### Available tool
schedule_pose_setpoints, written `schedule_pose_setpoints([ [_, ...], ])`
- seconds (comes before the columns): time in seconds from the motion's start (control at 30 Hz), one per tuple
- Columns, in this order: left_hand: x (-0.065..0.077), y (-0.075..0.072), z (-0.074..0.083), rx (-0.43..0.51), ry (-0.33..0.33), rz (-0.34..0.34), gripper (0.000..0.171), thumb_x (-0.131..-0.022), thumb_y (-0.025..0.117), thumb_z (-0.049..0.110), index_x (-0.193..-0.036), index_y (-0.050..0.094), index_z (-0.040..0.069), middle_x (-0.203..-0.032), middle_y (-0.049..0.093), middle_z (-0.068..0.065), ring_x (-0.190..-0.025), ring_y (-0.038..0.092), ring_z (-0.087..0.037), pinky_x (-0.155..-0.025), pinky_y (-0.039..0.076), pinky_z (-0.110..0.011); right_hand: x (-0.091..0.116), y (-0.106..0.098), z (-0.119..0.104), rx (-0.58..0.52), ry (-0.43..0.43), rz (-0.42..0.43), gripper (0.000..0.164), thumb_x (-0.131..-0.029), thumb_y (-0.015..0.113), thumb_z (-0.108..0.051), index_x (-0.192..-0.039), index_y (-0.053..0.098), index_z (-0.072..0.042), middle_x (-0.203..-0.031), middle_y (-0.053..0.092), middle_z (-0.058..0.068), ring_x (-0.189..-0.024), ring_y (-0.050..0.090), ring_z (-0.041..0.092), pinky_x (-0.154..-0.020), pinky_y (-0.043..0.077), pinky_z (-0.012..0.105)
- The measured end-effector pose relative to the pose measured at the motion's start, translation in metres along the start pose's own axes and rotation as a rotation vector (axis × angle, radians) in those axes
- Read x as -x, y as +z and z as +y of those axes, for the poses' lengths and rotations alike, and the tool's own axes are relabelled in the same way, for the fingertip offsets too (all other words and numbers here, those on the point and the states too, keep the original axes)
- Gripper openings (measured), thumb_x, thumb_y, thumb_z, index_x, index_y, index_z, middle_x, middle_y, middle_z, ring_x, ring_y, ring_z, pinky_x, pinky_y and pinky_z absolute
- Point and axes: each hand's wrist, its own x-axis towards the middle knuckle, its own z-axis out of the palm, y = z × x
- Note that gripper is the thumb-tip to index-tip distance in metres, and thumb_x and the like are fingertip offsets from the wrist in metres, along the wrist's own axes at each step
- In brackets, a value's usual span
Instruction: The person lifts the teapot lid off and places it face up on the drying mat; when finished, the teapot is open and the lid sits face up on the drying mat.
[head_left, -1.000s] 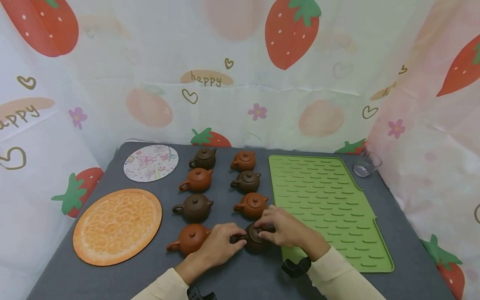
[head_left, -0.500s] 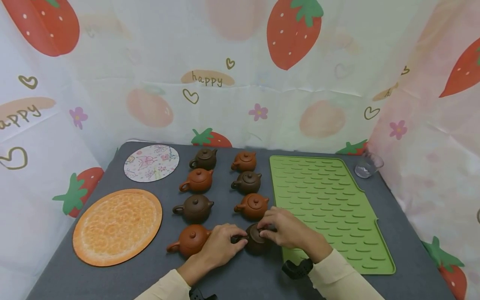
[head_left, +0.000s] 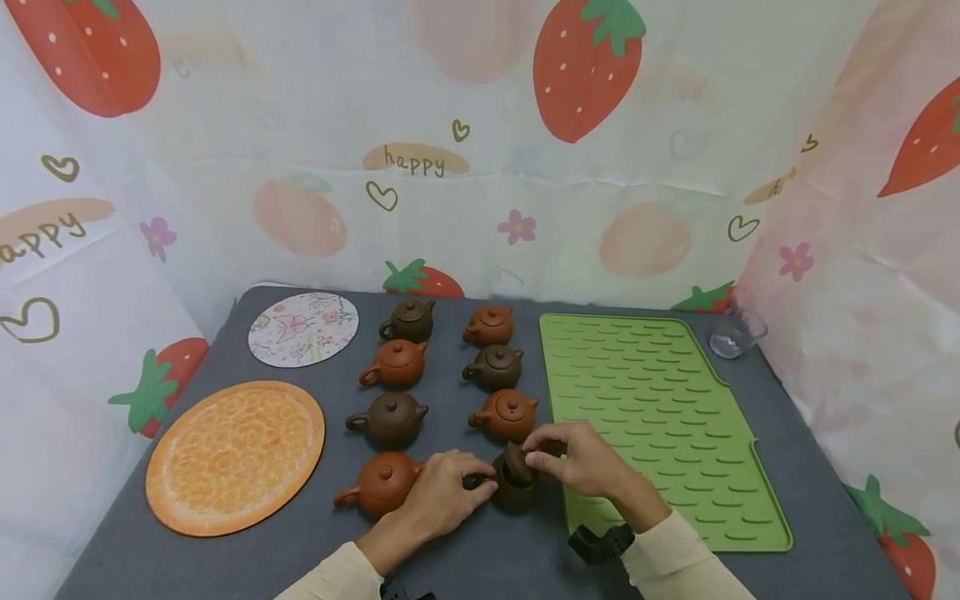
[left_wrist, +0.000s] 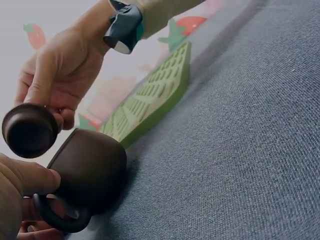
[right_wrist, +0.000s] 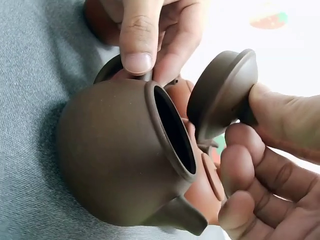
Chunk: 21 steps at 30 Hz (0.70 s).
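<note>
A dark brown teapot (right_wrist: pixel 115 150) stands on the grey cloth with its round mouth uncovered. My left hand (head_left: pixel 448 492) grips its handle (left_wrist: pixel 62 217), thumb on top. Just above the mouth, my right hand (head_left: pixel 581 458) pinches the knob of the teapot's lid (right_wrist: pixel 222 92). The lid is tilted, its hollow underside showing in the left wrist view. Left of my left hand sits an orange-brown teapot (head_left: pixel 384 483), partly covered by that hand. Right behind the dark pot is another orange-brown teapot (head_left: pixel 508 414) with its lid on.
Several more lidded teapots (head_left: pixel 397 362) stand in two columns behind. To the right lies a green ridged mat (head_left: pixel 637 400), with a clear glass cup (head_left: pixel 735 333) beyond it. A round orange bread-patterned mat (head_left: pixel 236 458) and a floral oval mat (head_left: pixel 302 329) lie at the left.
My right hand has lifted the lid off the dark teapot and tilted it, baring the pot's mouth. My left hand keeps its hold on the handle.
</note>
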Motion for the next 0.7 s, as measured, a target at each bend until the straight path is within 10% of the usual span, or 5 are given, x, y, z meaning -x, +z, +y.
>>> schedule_pose_setpoints([
  [0.3, 0.002, 0.002, 0.0, 0.002, -0.019, 0.01, 0.01, -0.083, 0.077, 0.015, -0.094, 0.077, 0.014, -0.088, 0.069, 0.008, -0.076, 0.058, -0.008, -0.068, 0.048, -0.027, 0.006, 0.002, 0.0, -0.409, 0.136, 0.059, 0.014, -0.093, 0.066, -0.007, -0.1, 0.067, 0.005, -0.086, 0.066, 0.017, -0.072, 0.064, 0.029, -0.066, 0.052, 0.053],
  [0.7, 0.002, 0.002, 0.001, -0.002, -0.013, 0.023, 0.011, -0.083, 0.077, 0.014, -0.094, 0.077, 0.014, -0.088, 0.069, 0.006, -0.077, 0.059, -0.008, -0.069, 0.049, -0.027, 0.009, 0.014, 0.005, -0.915, 0.067, 0.092, 0.014, -0.091, 0.055, 0.009, -0.099, 0.06, -0.001, -0.085, 0.064, 0.01, -0.073, 0.065, 0.02, -0.069, 0.055, 0.034],
])
